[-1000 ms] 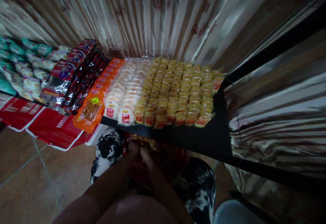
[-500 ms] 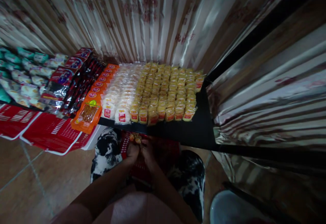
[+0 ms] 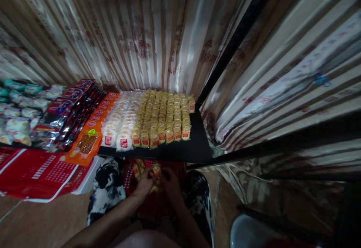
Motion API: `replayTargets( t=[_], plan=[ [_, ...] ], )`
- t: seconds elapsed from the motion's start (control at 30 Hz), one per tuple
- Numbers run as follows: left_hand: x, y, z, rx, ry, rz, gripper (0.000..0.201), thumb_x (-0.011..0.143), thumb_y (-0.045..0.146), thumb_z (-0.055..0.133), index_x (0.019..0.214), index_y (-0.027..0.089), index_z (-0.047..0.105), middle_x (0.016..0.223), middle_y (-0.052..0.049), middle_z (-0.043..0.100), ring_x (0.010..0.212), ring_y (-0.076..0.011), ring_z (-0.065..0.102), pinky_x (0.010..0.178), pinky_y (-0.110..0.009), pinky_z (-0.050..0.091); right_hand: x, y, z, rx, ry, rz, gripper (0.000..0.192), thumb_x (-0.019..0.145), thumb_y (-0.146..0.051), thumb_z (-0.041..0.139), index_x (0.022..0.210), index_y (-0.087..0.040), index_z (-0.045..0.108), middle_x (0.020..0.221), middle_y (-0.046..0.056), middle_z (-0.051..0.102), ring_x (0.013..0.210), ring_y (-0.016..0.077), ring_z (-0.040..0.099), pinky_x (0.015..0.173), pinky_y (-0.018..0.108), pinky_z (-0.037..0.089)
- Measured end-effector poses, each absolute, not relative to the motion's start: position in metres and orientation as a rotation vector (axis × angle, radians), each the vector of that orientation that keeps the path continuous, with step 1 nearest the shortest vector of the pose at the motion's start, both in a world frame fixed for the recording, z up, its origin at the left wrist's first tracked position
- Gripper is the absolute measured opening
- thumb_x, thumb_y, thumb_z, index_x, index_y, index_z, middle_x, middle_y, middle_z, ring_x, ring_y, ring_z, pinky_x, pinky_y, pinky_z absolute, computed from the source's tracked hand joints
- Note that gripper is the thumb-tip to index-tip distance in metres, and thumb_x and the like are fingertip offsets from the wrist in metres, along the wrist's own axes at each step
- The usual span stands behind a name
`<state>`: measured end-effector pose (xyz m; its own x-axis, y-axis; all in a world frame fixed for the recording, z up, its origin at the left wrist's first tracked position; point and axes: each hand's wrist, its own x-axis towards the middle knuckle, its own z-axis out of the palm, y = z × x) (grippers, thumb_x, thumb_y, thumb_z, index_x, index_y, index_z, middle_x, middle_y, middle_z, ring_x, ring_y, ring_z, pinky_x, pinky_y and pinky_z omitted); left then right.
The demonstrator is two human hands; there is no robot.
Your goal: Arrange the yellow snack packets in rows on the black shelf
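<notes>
Above the red basket (image 3: pixel 128 176) between the knees, my left hand (image 3: pixel 145 184) and my right hand (image 3: pixel 169 181) come together, both closed on a small yellow wrapped snack packet (image 3: pixel 156 170). More yellow packets (image 3: pixel 137 168) lie in the basket beside my left hand, and some show below the hands. On the black shelf (image 3: pixel 197 142) just beyond stand rows of the same yellow packets (image 3: pixel 162 120). White wrapped packets (image 3: pixel 121 122) line up to their left. My right fingers are dim and partly hidden.
Left along the shelf lie an orange snack bag strip (image 3: pixel 86 142), dark red packets (image 3: pixel 81 114) and green-and-white packets (image 3: pixel 19 124). A red bag (image 3: pixel 45 173) sits below. Striped curtains (image 3: pixel 135 34) hang behind. A pale bucket (image 3: pixel 248 229) stands at lower right.
The view has shifted to the right and up, so the shelf sits further left and lower. My hands now sit slightly further apart, with the yellow packet between them more visible.
</notes>
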<state>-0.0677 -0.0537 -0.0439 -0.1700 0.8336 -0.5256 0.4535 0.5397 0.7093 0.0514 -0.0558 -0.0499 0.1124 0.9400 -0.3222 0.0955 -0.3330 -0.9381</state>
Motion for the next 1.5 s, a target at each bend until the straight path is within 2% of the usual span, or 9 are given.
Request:
replayTargets(
  t=[0.17,0.33,0.47,0.63,0.8,0.97,1.13,1.27,1.5],
  plan=[
    [-0.048,-0.043,-0.006,1.166,1.528,0.673,0.022,0.077,0.03,0.056,0.094,0.016,0.057,0.074,0.001,0.061,0.07,-0.0128,0.057,0.064,-0.021,0.044,0.082,-0.055,-0.007,-1.491,-1.067,1.244,0.022,0.072,-0.036,0.061,0.088,-0.021,0.063,0.091,0.005,0.068,0.086,0.022,0.063,0.079,0.032,0.05],
    [-0.026,-0.013,0.032,1.34,1.312,0.808,0.02,0.079,0.028,0.054,0.093,0.015,0.058,0.086,-0.004,0.064,0.079,-0.0142,0.059,0.072,-0.023,0.047,0.106,-0.038,0.016,-1.376,-0.998,1.158,0.025,0.072,-0.04,0.062,0.088,-0.021,0.06,0.086,0.004,0.067,0.081,0.0201,0.063,0.076,0.031,0.051],
    [-0.008,0.018,0.061,1.549,1.306,0.766,0.019,0.081,0.027,0.051,0.089,0.015,0.061,0.086,-0.004,0.062,0.071,-0.0126,0.059,0.068,-0.024,0.049,0.122,-0.019,0.035,-1.364,-1.009,0.999,0.029,0.074,-0.041,0.061,0.094,-0.02,0.059,0.092,0.006,0.067,0.085,0.0196,0.063,0.08,0.033,0.051],
    [0.025,0.061,0.096,1.729,1.244,0.825,0.043,0.082,0.019,0.046,0.125,0.017,0.049,0.09,-0.003,0.064,0.073,-0.0112,0.059,0.074,-0.024,0.051,0.145,0.025,0.057,-1.379,-1.032,0.623,0.044,0.078,-0.043,0.056,0.114,-0.018,0.054,0.115,0.011,0.061,0.104,0.0217,0.059,0.089,0.037,0.048],
    [0.054,0.109,0.119,1.982,1.313,0.743,0.047,0.083,0.014,0.043,0.13,0.014,0.045,0.104,-0.007,0.064,0.09,-0.0148,0.06,0.087,-0.027,0.047,0.165,0.083,0.058,-1.382,-1.082,0.417,0.044,0.081,-0.043,0.051,0.115,-0.015,0.056,0.113,0.012,0.063,0.101,0.0214,0.06,0.091,0.038,0.046],
    [0.068,0.155,0.127,2.278,1.432,0.64,0.035,0.084,0.018,0.044,0.116,0.013,0.057,0.113,-0.01,0.062,0.106,-0.0206,0.055,0.096,-0.031,0.042,0.173,0.128,0.048,-1.367,-1.087,0.398,0.044,0.083,-0.039,0.048,0.119,-0.014,0.055,0.116,0.011,0.061,0.105,0.0208,0.057,0.095,0.038,0.043],
    [0.075,0.189,0.12,2.407,1.523,0.512,0.04,0.084,0.019,0.045,0.123,0.013,0.053,0.107,-0.011,0.065,0.103,-0.0207,0.057,0.094,-0.03,0.042,0.176,0.163,0.03,-1.387,-1.104,0.427,0.042,0.081,-0.035,0.047,0.118,-0.015,0.055,0.116,0.011,0.062,0.106,0.0204,0.056,0.096,0.039,0.041],
    [0.078,0.209,0.11,2.591,1.501,0.441,0.032,0.082,0.016,0.046,0.109,0.01,0.062,0.103,-0.013,0.065,0.105,-0.0226,0.053,0.096,-0.031,0.039,0.18,0.186,0.012,-1.409,-1.132,0.419,0.041,0.08,-0.03,0.045,0.118,-0.017,0.056,0.115,0.009,0.062,0.105,0.0191,0.056,0.095,0.037,0.041],
    [0.086,0.235,0.097,2.676,1.541,0.385,0.029,0.081,0.018,0.048,0.1,0.007,0.066,0.11,-0.016,0.061,0.12,-0.0252,0.041,0.108,-0.037,0.025,0.179,0.207,-0.005,-1.483,-1.191,0.407,0.043,0.081,-0.029,0.041,0.118,-0.015,0.056,0.113,0.01,0.063,0.105,0.0199,0.056,0.095,0.037,0.04]
  ],
)
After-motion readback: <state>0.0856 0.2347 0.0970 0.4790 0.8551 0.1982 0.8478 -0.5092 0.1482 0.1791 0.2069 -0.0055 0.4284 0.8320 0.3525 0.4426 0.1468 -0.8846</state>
